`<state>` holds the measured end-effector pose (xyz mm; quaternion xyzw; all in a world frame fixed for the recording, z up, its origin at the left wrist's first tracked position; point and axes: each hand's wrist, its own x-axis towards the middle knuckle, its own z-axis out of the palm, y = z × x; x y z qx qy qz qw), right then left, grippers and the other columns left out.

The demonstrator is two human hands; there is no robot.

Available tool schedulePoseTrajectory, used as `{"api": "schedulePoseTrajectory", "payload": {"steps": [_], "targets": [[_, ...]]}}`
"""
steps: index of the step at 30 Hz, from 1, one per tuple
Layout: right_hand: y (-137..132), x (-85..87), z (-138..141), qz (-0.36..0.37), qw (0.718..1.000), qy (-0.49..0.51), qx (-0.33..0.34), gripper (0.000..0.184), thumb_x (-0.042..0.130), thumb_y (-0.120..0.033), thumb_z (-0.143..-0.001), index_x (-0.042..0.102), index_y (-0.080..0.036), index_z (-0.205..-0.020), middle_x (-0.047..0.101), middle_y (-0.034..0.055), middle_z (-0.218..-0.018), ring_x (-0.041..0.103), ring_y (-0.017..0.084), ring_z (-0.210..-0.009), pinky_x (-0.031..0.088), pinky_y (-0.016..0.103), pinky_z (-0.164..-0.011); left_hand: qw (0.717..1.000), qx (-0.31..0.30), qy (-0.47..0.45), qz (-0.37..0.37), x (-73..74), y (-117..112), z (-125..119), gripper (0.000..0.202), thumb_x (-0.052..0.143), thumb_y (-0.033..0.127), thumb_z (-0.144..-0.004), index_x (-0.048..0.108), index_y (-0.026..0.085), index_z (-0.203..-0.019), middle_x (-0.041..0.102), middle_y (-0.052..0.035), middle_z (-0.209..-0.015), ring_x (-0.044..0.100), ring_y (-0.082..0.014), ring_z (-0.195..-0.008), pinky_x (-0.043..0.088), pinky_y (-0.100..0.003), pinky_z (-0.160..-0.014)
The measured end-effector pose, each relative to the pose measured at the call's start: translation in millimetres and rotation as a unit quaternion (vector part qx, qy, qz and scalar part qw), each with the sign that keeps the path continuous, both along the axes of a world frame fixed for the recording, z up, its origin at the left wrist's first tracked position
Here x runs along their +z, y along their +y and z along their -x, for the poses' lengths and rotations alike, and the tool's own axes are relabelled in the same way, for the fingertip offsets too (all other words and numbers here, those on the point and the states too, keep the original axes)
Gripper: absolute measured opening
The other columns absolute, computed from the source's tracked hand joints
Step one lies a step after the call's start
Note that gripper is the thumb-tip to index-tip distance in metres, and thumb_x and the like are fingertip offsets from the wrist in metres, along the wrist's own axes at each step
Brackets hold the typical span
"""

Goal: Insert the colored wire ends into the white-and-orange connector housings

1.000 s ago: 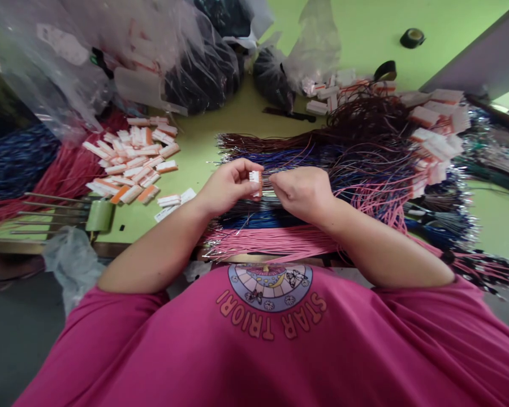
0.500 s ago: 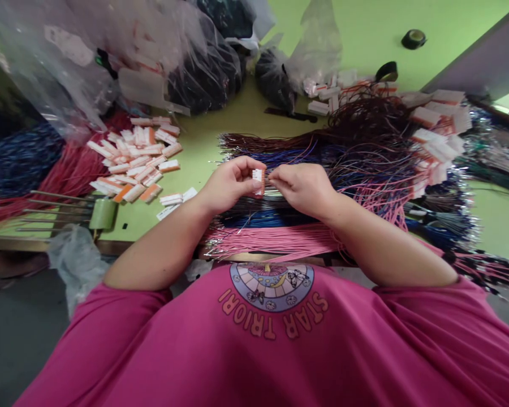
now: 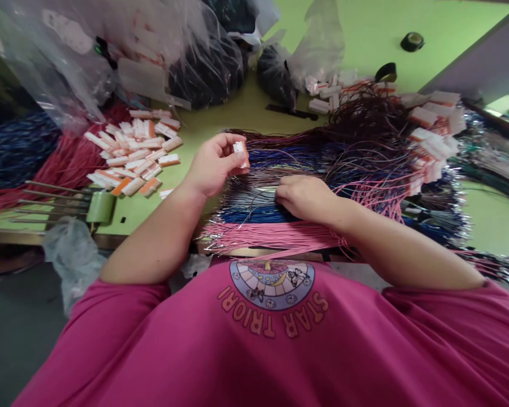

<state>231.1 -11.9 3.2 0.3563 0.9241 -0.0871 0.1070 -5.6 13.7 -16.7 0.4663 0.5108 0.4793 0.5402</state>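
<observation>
Between the thumb and fingers of my left hand [image 3: 214, 164] is a small white-and-orange connector housing [image 3: 240, 154], held up over the left ends of the wires. My right hand [image 3: 305, 198] rests low over the grey wires [image 3: 258, 198], its fingers curled downward; whatever its fingertips pinch is hidden under the hand. Around both hands lie sorted bundles: blue wires [image 3: 254, 215] and pink wires [image 3: 263, 236] on the near side, brown wires [image 3: 280, 137] on the far side. Metal terminals show at their left ends.
A heap of white-and-orange housings [image 3: 138, 150] lies to the left, beside a green cylinder with metal rods [image 3: 100, 207]. Plastic bags [image 3: 207, 62] stand at the back. More white housings [image 3: 436, 141] sit at the right end of the wires. A black tape roll [image 3: 412, 41] lies far right.
My left hand has moved left and away from me with the housing. My right hand has dropped from beside the housing down to the wires, and the hands are farther apart.
</observation>
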Motion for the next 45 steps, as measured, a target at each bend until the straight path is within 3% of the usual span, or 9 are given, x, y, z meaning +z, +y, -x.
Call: {"api": "schedulePoseTrajectory", "payload": {"steps": [9, 15, 21, 26, 29, 32, 36, 41, 45], "targets": [[0.2, 8.6, -6.7, 0.015, 0.999, 0.037, -0.019, 0.028, 0.05, -0.02, -0.098, 0.078, -0.016, -0.097, 0.076, 0.011, -0.105, 0.067, 0.023, -0.096, 0.039, 0.033, -0.076, 0.999, -0.016, 0.035, -0.005, 0.6, -1.8, 0.4, 0.033, 0.072, 0.011, -0.079, 0.065, 0.019, -0.111, 0.067, -0.0016, -0.09, 0.067, -0.0128, -0.075, 0.062, -0.029, -0.068], [7.6, 20.9, -15.6, 0.093, 0.987, 0.103, -0.086, 0.023, 0.058, -0.018, -0.087, 0.078, -0.018, -0.1, 0.078, 0.0038, -0.092, 0.064, 0.018, -0.08, 0.039, 0.028, -0.072, 0.999, -0.04, 0.02, 0.006, -0.2, -2.7, 2.0, 0.035, 0.074, 0.014, -0.078, 0.065, 0.019, -0.111, 0.068, -0.0024, -0.091, 0.068, -0.0137, -0.077, 0.062, -0.029, -0.069], [11.6, 36.7, -31.1, 0.179, 0.971, 0.158, 0.0, 0.029, 0.055, -0.017, -0.091, 0.081, -0.021, -0.101, 0.081, 0.0016, -0.093, 0.068, 0.015, -0.081, 0.043, 0.027, -0.077, 0.998, -0.055, 0.016, 0.003, 2.8, -5.5, 2.1, 0.036, 0.075, 0.018, -0.078, 0.064, 0.019, -0.111, 0.067, -0.0024, -0.091, 0.067, -0.0135, -0.078, 0.062, -0.028, -0.07], [-15.9, 42.5, 3.7, 0.225, 0.941, 0.251, 0.037, 0.039, 0.06, -0.018, -0.091, 0.076, -0.019, -0.126, 0.08, 0.0021, -0.094, 0.066, 0.014, -0.078, 0.044, 0.026, -0.075, 0.995, -0.1, -0.011, 0.022, 2.5, -8.8, 0.8, 0.037, 0.077, 0.021, -0.078, 0.065, 0.019, -0.113, 0.066, -0.0012, -0.088, 0.066, -0.0123, -0.074, 0.06, -0.027, -0.067], [-21.7, 35.6, 25.9, 0.244, 0.913, 0.325, 0.029, 0.027, 0.056, -0.018, -0.095, 0.078, -0.018, -0.109, 0.08, 0.0026, -0.097, 0.067, 0.013, -0.084, 0.046, 0.026, -0.08, 0.99, -0.133, -0.039, 0.019, 0.2, -10.7, -0.2, 0.04, 0.083, 0.026, -0.075, 0.066, 0.019, -0.111, 0.064, -0.0004, -0.083, 0.064, -0.0123, -0.07, 0.059, -0.027, -0.064], [-11.1, 25.0, 27.4, 0.191, 0.899, 0.391, -0.04, 0.023, 0.053, -0.02, -0.095, 0.076, -0.017, -0.092, 0.077, 0.0014, -0.087, 0.064, 0.013, -0.079, 0.046, 0.026, -0.078, 0.983, -0.166, -0.075, 0.02, -0.7, -12.1, -1.2, 0.045, 0.089, 0.03, -0.071, 0.066, 0.019, -0.108, 0.065, 0.0001, -0.081, 0.063, -0.0114, -0.066, 0.057, -0.026, -0.062], [6.4, 14.8, 10.2, 0.031, 0.91, 0.394, -0.126, 0.028, 0.051, -0.023, -0.097, 0.078, -0.016, -0.101, 0.079, 0.0063, -0.098, 0.067, 0.017, -0.088, 0.046, 0.029, -0.084, 0.973, -0.19, -0.122, 0.04, 1.6, -14.0, -2.7, 0.047, 0.093, 0.029, -0.07, 0.066, 0.019, -0.107, 0.068, 0.0006, -0.083, 0.065, -0.0105, -0.065, 0.058, -0.025, -0.063], [6.3, 9.6, 3.8, -0.071, 0.947, 0.294, -0.108, 0.039, 0.045, -0.029, -0.104, 0.08, -0.017, -0.116, 0.078, 0.0097, -0.103, 0.066, 0.02, -0.092, 0.043, 0.031, -0.081, 0.97, -0.189, -0.146, 0.049, 3.6, -15.5, -4.5, 0.049, 0.094, 0.027, -0.068, 0.067, 0.019, -0.107, 0.068, 0.0019, -0.081, 0.065, -0.01, -0.065, 0.059, -0.024, -0.062], [0.0, 12.0, 8.3, -0.14, 0.967, 0.193, -0.091, 0.044, 0.038, -0.032, -0.106, 0.081, -0.018, -0.105, 0.074, 0.0098, -0.091, 0.058, 0.02, -0.08, 0.032, 0.034, -0.071, 0.971, -0.18, -0.148, 0.048, 4.0, -16.0, -6.2, 0.051, 0.095, 0.025, -0.065, 0.066, 0.019, -0.106, 0.067, 0.0028, -0.079, 0.064, -0.0089, -0.063, 0.058, -0.023, -0.061]]}}
